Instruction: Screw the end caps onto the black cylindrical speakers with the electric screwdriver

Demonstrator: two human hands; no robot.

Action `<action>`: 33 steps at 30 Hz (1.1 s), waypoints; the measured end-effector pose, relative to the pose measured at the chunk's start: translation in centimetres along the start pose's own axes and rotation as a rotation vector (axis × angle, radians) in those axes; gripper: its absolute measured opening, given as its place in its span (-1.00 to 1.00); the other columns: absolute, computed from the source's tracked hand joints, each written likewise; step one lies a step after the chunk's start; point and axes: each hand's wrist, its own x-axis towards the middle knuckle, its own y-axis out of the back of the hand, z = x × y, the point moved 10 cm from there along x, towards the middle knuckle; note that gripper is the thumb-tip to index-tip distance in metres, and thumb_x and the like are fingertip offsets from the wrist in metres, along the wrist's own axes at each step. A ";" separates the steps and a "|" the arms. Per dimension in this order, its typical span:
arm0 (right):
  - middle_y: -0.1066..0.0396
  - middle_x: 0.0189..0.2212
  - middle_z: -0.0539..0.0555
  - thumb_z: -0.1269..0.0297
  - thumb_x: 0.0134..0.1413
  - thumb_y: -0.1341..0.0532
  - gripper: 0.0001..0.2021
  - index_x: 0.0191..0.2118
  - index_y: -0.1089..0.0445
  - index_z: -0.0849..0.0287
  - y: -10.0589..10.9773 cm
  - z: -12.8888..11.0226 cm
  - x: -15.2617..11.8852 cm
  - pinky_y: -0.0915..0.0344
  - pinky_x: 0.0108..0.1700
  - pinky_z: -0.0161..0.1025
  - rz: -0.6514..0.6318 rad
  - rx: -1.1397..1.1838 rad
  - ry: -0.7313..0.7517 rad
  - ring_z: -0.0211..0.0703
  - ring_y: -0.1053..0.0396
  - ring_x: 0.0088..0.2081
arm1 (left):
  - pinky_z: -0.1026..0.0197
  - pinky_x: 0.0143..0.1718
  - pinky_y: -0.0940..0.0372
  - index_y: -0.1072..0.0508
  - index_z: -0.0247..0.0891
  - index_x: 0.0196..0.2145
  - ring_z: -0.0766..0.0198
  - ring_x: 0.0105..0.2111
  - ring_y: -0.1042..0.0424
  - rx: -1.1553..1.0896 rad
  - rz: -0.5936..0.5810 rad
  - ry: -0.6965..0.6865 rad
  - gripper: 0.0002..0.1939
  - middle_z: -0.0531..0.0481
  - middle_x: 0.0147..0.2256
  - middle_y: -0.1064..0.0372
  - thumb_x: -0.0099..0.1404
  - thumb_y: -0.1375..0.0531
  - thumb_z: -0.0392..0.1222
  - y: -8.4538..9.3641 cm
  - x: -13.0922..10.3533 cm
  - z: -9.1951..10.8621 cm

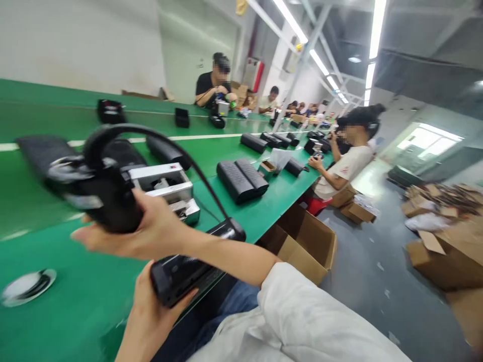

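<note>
Though aslant, case (175, 275) lengthwise rightward

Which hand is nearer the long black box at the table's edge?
Left. The left hand holds one end of the long black box; the right hand is above, holding a blurred black part.

A loose, creased off-white top (236, 336) with a wide short sleeve (317, 309) is worn with blue, denim-like trousers (241, 300), the right forearm (230, 257), right hand (156, 226) and left hand (145, 306) bare.
</note>
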 end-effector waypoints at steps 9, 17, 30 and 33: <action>-0.23 -0.58 -0.23 -0.13 0.26 -0.49 -0.59 0.01 -0.36 -0.13 5.4 -11.2 -4.1 -0.24 -0.53 -0.19 0.312 -0.016 0.509 -0.26 -0.18 -0.64 | -0.42 0.45 -0.32 0.09 -0.01 0.58 -0.32 0.45 -0.31 0.028 -0.081 0.034 0.19 -0.32 0.43 -0.19 0.28 -0.56 -0.03 0.2 -0.7 2.7; -0.19 -0.62 -0.20 -0.21 0.25 -0.47 -0.56 -0.27 -0.30 -0.06 10.9 -9.4 -1.0 -0.20 -0.59 -0.18 0.558 -0.271 0.642 -0.29 -0.14 -0.68 | -0.45 0.43 -0.33 0.15 0.06 0.59 -0.35 0.45 -0.30 0.003 -0.121 0.056 0.27 -0.31 0.43 -0.17 0.24 -0.59 -0.11 0.3 -0.8 3.1; -0.27 -0.53 -0.15 -0.25 0.39 -0.35 -0.58 -0.19 -0.33 -0.02 10.7 -8.0 -1.0 -0.23 -0.58 -0.25 0.581 -0.386 0.696 -0.33 -0.28 -0.64 | -0.42 0.42 -0.34 0.14 0.06 0.58 -0.31 0.43 -0.33 -0.014 -0.143 0.095 0.24 -0.30 0.42 -0.20 0.25 -0.58 -0.10 0.4 -0.7 3.2; -0.27 -0.53 -0.16 -0.28 0.40 -0.32 -0.59 -0.14 -0.34 -0.04 10.9 -7.7 -0.8 -0.23 -0.56 -0.25 0.594 -0.422 0.693 -0.31 -0.28 -0.63 | -0.41 0.42 -0.34 0.13 0.06 0.58 -0.31 0.44 -0.32 -0.015 -0.142 0.093 0.25 -0.30 0.42 -0.20 0.24 -0.58 -0.09 0.4 -0.7 3.2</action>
